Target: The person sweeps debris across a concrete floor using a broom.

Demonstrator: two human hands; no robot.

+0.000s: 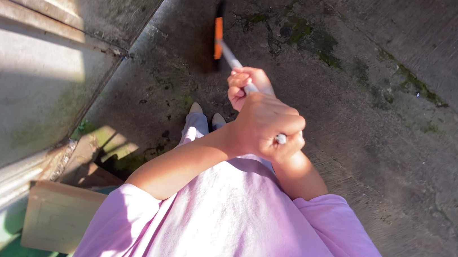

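Concrete ground (pixel 406 164), stained with green moss patches (pixel 312 38), lies below both hands. Left hand (pixel 266 128) is closed around the upper end of the broom handle (pixel 235 67), nearest the body. Right hand (pixel 246 86) is closed around the same handle just beyond the left hand, touching it. Handle slopes away from the hands down to the orange-and-black broom head (pixel 218 31) on the ground. Flat cardboard (pixel 55 215) lies well apart, left of the left elbow.
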